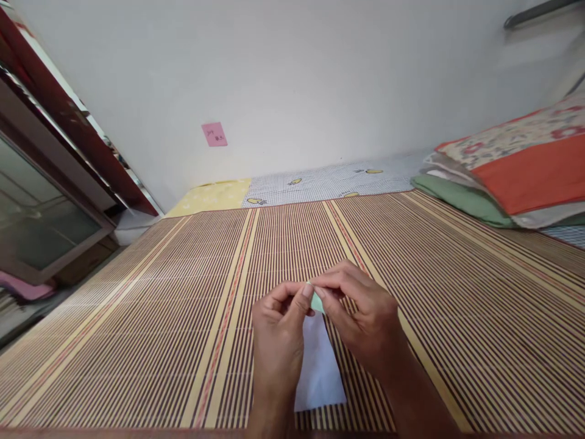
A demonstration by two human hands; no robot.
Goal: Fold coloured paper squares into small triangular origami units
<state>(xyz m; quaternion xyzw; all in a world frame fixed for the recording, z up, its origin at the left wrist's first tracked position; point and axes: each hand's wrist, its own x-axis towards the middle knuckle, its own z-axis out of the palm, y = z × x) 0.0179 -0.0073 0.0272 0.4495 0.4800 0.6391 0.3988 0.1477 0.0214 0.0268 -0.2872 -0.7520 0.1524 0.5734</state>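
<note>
Striped mat (150, 329) before a white wall (292, 79), with folded bedding (530, 177) at far right. At near centre, the left hand (280, 320) and right hand (368, 314) meet, both pinching a small green piece (317, 303); a white sheet (319, 372) shows just below. Handling appears under way: the piece is not yet set down, and how much work remains cannot be told.

pink note (214, 135) on white wall (320, 73) | folded bedding (530, 174) at right | dark bar (534, 13) upper right

Matt, paper-like green piece (317, 303), soft-looking matt white strip (319, 372), ribbed wood-like mat (159, 305), smooth matt wall (320, 73)
</note>
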